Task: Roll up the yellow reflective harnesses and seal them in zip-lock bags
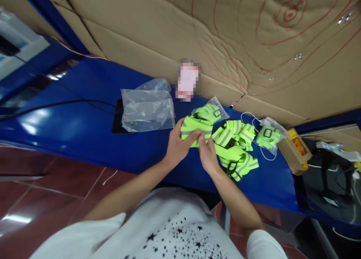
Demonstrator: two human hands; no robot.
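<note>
Between my two hands is a folded neon-yellow reflective strap (pixel 196 125) with grey stripes. My left hand (pixel 178 144) wraps its left side, thumb across the front. The fingers of my right hand (pixel 208 152) pinch its lower right edge, the thumbs close together. Just behind it lies a clear bag (pixel 222 109) with another yellow strap and black buckle inside. To the right, loose reflective straps (pixel 237 153) lie in a heap on the blue table (pixel 158 153), a black buckle showing among them. Clear plastic bags (pixel 148 110) lie flat to the left.
A phone-like object (pixel 187 80), blurred out, leans on the cardboard wall (pixel 146 37). At right are another bagged strap (pixel 267 134), a white cable (pixel 267 159), a cardboard box (pixel 295 153) and a black bag (pixel 327 183). A dark flat object (pixel 117 125) lies under the plastic bags.
</note>
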